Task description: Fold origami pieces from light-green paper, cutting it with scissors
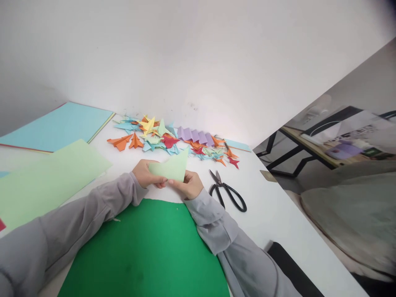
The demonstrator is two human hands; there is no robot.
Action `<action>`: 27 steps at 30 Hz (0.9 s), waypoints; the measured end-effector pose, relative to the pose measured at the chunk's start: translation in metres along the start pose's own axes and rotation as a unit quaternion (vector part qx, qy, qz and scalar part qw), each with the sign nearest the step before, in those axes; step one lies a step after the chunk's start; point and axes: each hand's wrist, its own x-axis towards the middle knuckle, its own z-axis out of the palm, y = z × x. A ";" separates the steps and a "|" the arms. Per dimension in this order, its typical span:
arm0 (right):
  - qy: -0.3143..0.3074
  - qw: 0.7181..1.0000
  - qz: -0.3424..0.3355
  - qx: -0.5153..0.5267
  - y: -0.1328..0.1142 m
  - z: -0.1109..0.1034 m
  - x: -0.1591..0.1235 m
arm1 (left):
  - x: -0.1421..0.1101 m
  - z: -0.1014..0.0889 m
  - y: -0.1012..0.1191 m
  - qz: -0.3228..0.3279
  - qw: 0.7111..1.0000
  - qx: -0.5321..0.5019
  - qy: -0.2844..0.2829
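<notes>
Holding a piece of pale green paper [171,166] between them, the left hand [147,173] and right hand [189,185] of a person in gray sleeves each pinch an edge, fingers closed on it, just beyond a green sheet [148,251] on a white table [297,231], in the head view; open black-handled scissors [227,189] lie near the right hand, folded colored paper shapes [154,134] cluster by the wall, and light blue paper [62,126] sits at far left
</notes>
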 end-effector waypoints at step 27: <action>0.098 0.993 0.037 0.046 0.002 -0.007 0.004 | 0.007 -0.012 -0.004 -0.064 0.990 -0.100 -0.074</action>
